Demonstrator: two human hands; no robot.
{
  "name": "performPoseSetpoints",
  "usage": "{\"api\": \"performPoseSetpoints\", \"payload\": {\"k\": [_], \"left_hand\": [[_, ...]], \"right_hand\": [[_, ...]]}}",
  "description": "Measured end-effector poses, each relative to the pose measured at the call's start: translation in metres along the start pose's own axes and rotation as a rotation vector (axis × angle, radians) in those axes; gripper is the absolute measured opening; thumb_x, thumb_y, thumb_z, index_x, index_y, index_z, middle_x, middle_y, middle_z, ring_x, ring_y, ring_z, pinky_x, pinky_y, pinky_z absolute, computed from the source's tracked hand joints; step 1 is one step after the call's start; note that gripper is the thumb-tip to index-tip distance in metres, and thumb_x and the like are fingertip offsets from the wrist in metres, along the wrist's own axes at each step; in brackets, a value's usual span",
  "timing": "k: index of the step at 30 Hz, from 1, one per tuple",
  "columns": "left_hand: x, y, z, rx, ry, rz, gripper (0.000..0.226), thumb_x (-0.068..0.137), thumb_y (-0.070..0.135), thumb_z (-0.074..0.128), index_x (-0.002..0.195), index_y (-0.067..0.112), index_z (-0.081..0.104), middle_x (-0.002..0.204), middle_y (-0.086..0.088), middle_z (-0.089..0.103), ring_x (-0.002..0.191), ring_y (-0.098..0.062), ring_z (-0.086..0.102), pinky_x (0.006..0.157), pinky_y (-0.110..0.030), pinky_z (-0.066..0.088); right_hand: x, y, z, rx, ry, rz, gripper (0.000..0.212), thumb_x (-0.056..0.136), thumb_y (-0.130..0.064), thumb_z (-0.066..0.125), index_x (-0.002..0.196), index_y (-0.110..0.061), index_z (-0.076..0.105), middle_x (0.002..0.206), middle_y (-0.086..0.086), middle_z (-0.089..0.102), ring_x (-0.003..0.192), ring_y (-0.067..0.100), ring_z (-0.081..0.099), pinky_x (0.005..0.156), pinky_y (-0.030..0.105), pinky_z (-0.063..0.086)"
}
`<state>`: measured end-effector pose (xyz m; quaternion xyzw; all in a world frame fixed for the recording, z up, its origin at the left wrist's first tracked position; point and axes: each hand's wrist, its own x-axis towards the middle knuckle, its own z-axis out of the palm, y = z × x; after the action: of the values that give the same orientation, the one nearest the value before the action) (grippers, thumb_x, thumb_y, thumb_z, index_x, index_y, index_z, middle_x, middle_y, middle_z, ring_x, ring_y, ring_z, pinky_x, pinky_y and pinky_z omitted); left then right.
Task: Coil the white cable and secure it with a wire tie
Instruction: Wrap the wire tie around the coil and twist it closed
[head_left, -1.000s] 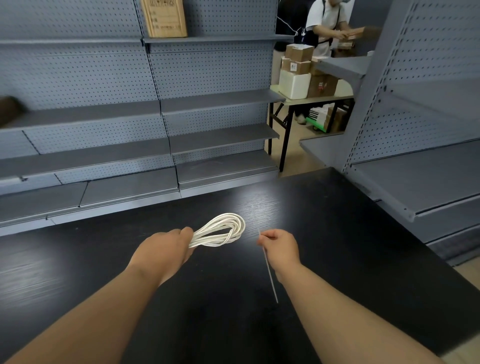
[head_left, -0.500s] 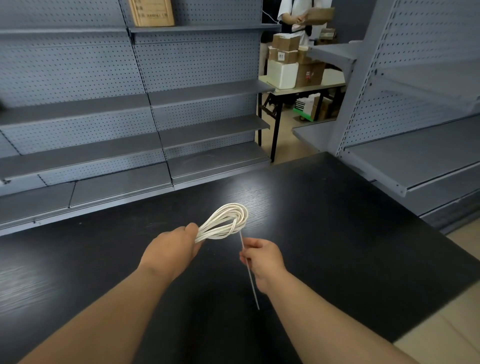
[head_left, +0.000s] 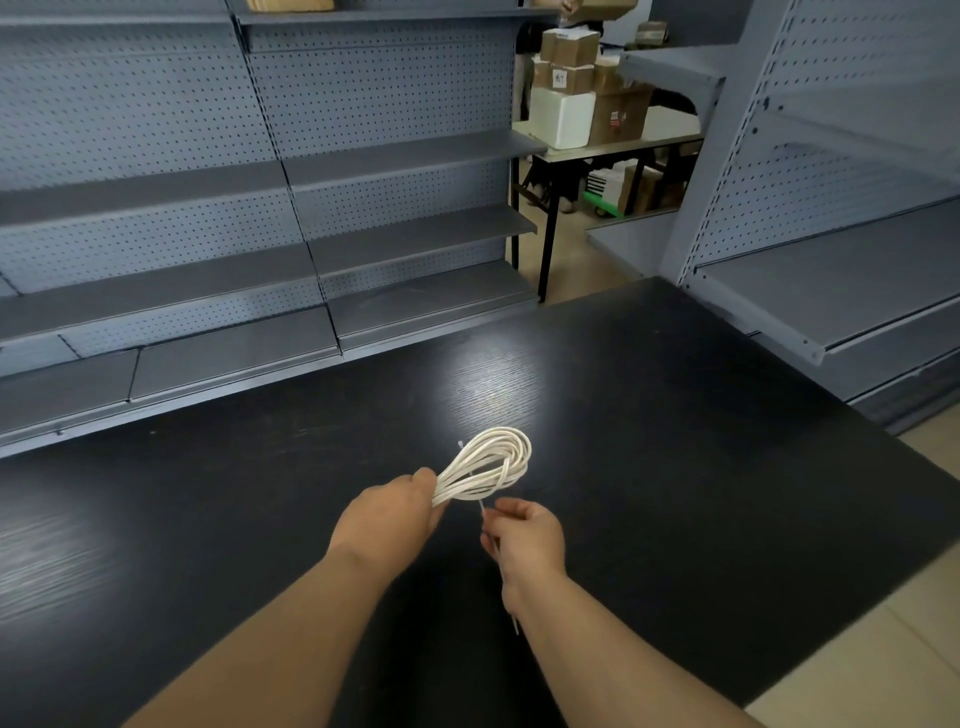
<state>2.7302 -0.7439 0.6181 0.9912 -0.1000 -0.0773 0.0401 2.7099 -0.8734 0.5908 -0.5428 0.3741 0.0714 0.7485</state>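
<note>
- Filling the background, grey pegboard shelves (head_left: 363, 156) line the far side and the right. Cardboard boxes (head_left: 571, 67) are stacked well behind them, apart from the job.
- Below the shelves spreads the black counter (head_left: 675, 441). Nothing of the task lies on it; cable and tie are both held up above it, probably so the tie can pass freely round the bundle.
- The left hand (head_left: 387, 522) has its grip closed tight round one end of the white cable (head_left: 488, 462), fingers curled over the gathered strands. Squeezing there likely keeps the loops from springing apart.
- The right hand (head_left: 524, 535) sits just beside it, under the coil. Its grip pinches the wire tie (head_left: 514, 621) between thumb and fingers, partway along the tie's length.
- The cable is already wound into a long bundle of loops that juts from the left hand toward the far right.
- The tie, thin and pale, runs from below the right wrist up through the pinch and seems to pass behind the strands close to the left hand. It is not yet twisted, so securing the coil looks like the step in hand.
</note>
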Motion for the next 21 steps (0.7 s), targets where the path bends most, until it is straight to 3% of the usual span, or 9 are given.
{"api": "performPoseSetpoints", "payload": {"k": [7,13,21], "left_hand": [[0.012,0.009,0.031,-0.028,-0.092,0.029,0.023,0.097,0.038,0.036,0.106,0.018,0.046,0.099,-0.004,0.061,0.084,-0.025,0.063,0.069,-0.035,0.050],[0.022,0.018,0.049,-0.023,-0.120,0.096,0.030,0.098,0.036,0.034,0.124,0.022,0.032,0.105,-0.008,0.061,0.088,-0.031,0.063,0.072,-0.040,0.049],[0.030,0.022,0.066,-0.042,-0.153,0.084,0.025,0.097,0.037,0.034,0.118,0.023,0.035,0.100,-0.009,0.059,0.086,-0.033,0.061,0.066,-0.038,0.044]], "right_hand": [[0.017,0.017,-0.010,-0.004,0.041,0.038,0.026,0.083,0.011,0.058,0.089,-0.014,0.055,0.090,0.008,0.063,0.081,0.019,0.063,0.072,0.028,0.052],[0.029,0.026,-0.017,-0.067,0.104,0.046,0.028,0.082,0.010,0.061,0.095,-0.013,0.052,0.089,0.009,0.061,0.080,0.019,0.065,0.077,0.032,0.055],[0.036,0.026,-0.019,-0.181,0.161,-0.030,0.024,0.082,0.006,0.063,0.094,-0.011,0.053,0.082,0.005,0.060,0.067,0.012,0.061,0.066,0.023,0.049]]}}
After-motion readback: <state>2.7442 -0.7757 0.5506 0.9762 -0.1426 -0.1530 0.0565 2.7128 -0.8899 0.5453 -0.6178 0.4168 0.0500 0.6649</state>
